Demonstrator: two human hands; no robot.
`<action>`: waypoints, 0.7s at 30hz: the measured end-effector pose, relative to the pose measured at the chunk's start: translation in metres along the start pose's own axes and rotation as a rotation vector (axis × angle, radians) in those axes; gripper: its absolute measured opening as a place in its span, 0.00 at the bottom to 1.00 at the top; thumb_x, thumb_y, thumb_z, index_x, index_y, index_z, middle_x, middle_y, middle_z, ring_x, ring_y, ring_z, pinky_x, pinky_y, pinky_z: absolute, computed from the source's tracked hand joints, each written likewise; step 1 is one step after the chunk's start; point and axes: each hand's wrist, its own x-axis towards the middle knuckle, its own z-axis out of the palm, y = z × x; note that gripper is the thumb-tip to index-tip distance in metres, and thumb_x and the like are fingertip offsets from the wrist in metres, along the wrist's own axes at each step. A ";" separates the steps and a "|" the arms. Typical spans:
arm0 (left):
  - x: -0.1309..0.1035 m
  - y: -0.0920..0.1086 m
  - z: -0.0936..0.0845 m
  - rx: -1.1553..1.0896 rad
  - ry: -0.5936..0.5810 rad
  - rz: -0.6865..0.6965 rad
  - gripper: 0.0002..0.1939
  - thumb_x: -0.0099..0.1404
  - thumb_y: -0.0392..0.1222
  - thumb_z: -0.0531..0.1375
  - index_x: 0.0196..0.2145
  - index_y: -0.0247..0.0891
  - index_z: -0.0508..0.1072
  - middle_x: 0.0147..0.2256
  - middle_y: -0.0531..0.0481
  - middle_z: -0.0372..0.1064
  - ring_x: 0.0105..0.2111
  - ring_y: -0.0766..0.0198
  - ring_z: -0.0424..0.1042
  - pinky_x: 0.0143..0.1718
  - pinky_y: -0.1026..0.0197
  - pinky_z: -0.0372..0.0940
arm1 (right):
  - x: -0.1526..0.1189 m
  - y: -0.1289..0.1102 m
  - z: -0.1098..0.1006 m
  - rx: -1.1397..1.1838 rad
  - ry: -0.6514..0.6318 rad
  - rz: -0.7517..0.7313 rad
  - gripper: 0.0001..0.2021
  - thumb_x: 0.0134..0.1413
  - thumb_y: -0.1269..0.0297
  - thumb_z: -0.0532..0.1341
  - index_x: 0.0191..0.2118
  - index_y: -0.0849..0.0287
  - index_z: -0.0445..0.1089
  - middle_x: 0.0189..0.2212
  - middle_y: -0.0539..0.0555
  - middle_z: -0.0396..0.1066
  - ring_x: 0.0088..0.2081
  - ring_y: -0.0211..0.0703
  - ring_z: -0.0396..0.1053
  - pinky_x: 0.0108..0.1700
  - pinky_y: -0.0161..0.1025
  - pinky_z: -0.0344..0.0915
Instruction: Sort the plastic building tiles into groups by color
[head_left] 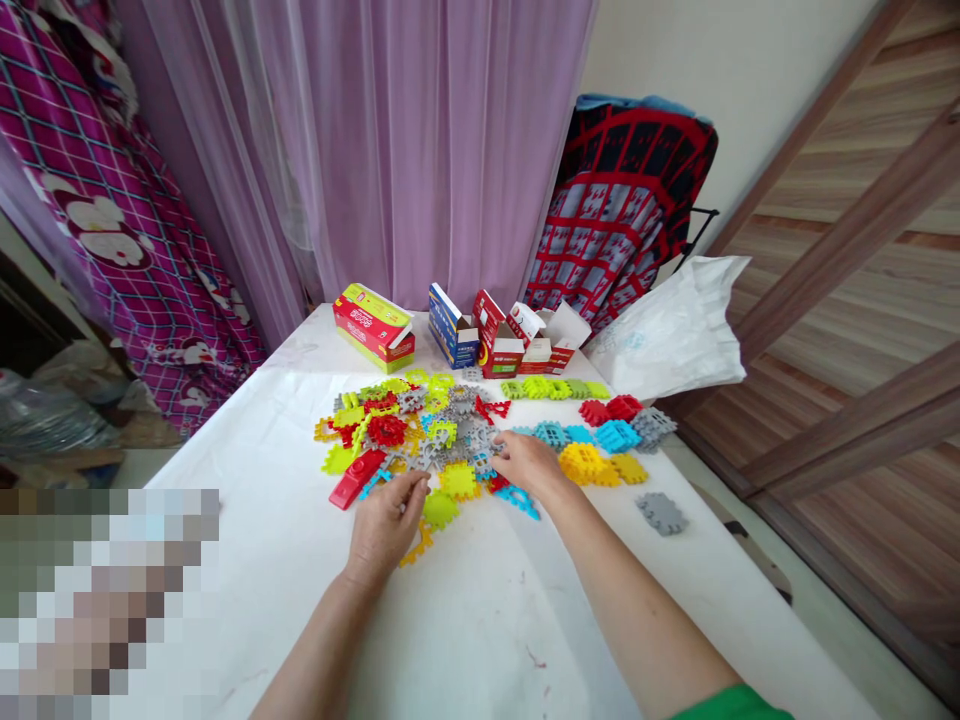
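A mixed pile of red, green, yellow, blue and grey interlocking plastic pieces (459, 480) lies at the middle of the white table. At the pile's near edge is my left hand (390, 520), its fingers curled together; whatever they may hold is too small to name. My right hand (529, 463) reaches into the pile's right side, thumb and fingers bent over grey and blue pieces, its grip unclear. A red piece (358, 479) lies left of my left hand. Sorted by colour on the right are green (555, 389), blue (618, 436), red (623, 407), yellow (589, 465) and grey pieces (661, 513).
Along the far edge of the table (465, 620) stand a red and green box (373, 325), a blue box (452, 330) and red boxes (497, 340) with open flaps. A white bag (667, 330) sits at the back right. Purple curtains hang behind.
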 end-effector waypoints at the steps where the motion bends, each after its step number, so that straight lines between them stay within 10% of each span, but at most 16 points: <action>1: 0.000 0.000 0.000 -0.002 -0.001 -0.003 0.16 0.66 0.49 0.51 0.38 0.44 0.77 0.30 0.52 0.79 0.29 0.61 0.77 0.30 0.63 0.66 | 0.000 -0.001 0.002 0.027 0.006 0.016 0.15 0.50 0.65 0.61 0.46 0.52 0.73 0.34 0.49 0.78 0.41 0.44 0.73 0.37 0.34 0.62; 8: 0.000 0.003 0.000 -0.067 -0.015 -0.054 0.16 0.64 0.50 0.52 0.38 0.44 0.77 0.29 0.51 0.79 0.28 0.62 0.75 0.31 0.62 0.65 | -0.003 0.009 0.009 0.381 0.156 0.069 0.12 0.49 0.68 0.61 0.41 0.55 0.74 0.28 0.48 0.75 0.31 0.40 0.72 0.34 0.34 0.64; 15: 0.001 0.015 0.002 -0.524 -0.078 -0.329 0.24 0.58 0.61 0.56 0.37 0.38 0.77 0.29 0.47 0.78 0.20 0.65 0.70 0.23 0.63 0.64 | -0.046 -0.010 0.028 0.498 0.671 -0.479 0.07 0.57 0.69 0.57 0.34 0.56 0.72 0.33 0.53 0.73 0.35 0.41 0.72 0.39 0.37 0.69; 21: 0.003 0.022 -0.005 -0.794 -0.228 -0.551 0.31 0.52 0.68 0.59 0.36 0.34 0.76 0.13 0.56 0.65 0.11 0.74 0.52 0.13 0.70 0.45 | -0.073 -0.026 0.045 0.383 0.776 -0.734 0.10 0.60 0.74 0.56 0.42 0.55 0.72 0.36 0.54 0.73 0.38 0.40 0.73 0.42 0.37 0.72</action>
